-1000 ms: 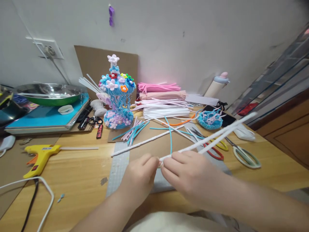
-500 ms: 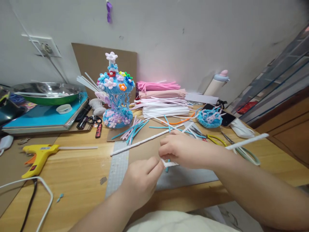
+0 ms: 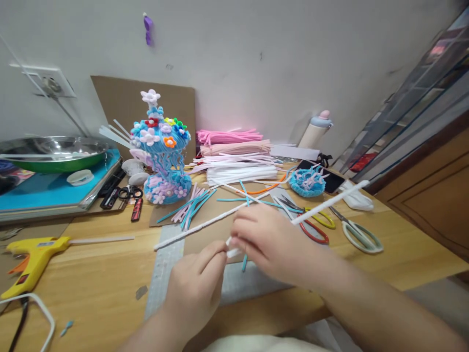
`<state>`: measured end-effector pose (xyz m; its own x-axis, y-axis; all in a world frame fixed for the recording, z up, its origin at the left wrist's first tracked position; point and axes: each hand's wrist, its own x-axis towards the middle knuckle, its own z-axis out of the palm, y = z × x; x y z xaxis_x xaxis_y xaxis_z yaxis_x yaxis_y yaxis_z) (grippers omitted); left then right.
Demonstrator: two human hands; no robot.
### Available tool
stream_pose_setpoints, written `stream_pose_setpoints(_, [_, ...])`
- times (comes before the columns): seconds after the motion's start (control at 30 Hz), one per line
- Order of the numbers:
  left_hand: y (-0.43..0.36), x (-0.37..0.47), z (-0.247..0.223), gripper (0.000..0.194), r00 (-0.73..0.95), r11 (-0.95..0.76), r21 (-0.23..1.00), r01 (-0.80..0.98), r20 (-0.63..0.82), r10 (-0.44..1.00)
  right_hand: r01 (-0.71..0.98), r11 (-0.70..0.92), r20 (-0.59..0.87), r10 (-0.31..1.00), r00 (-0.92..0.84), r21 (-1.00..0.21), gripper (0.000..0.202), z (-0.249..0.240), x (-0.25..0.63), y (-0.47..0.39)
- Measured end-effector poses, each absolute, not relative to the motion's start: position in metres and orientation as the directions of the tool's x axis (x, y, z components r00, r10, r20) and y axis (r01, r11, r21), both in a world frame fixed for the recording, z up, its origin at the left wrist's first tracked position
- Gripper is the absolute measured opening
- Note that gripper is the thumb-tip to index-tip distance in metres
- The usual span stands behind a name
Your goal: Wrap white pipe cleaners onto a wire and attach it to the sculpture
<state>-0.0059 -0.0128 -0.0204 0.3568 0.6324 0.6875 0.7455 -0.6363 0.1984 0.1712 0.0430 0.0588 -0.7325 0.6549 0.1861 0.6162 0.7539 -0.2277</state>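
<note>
My left hand (image 3: pixel 196 286) is closed, thumb and forefinger pinching the short end of a white pipe cleaner (image 3: pixel 331 201). Just to its right, my right hand (image 3: pixel 269 239) has its fingers curled round the same stem, whose long free end sticks out to the upper right. Most of the part between the hands is covered by fingers. Under my right hand lies a blue pipe cleaner (image 3: pixel 245 264), its lower end poking out. Another long white stem (image 3: pixel 198 228) slants across the cardboard (image 3: pixel 198 244), above my left hand.
A flower-covered blue carousel-like craft (image 3: pixel 161 146) stands behind, beside stacked pink and white pipe cleaners (image 3: pixel 240 173). To the right lie red-and-yellow-handled pliers (image 3: pixel 318 235), scissors (image 3: pixel 361 237) and a small blue woven piece (image 3: pixel 308 182). At left is a yellow glue gun (image 3: pixel 34 256).
My right hand has shifted its grip on the white stem, and the stem's free end has swung to a steeper slant. The pliers' red handle now shows. The whole view has moved slightly.
</note>
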Motion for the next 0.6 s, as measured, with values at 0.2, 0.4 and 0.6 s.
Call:
stream_pose_setpoints(0.2, [-0.013,-0.006,-0.013,0.012,0.376,-0.606,0.092,0.790,0.708,0.597,0.515,0.723,0.173,0.642,-0.747,-0.461,0.011,0.040,0.179,0.031])
stream_pose_setpoints(0.4, [-0.005,0.000,0.020,0.012,0.304,-0.547,0.364,0.754,0.545,0.781,0.278,0.782,0.409,0.551,-0.728,-0.558,0.017,0.037,0.186,0.043])
stream_pose_setpoints(0.6, [0.009,-0.001,0.044,0.005,0.139,-0.230,0.857,0.461,0.186,0.973,0.172,0.676,0.425,0.619,-0.660,-0.716,0.018,0.042,0.192,0.050])
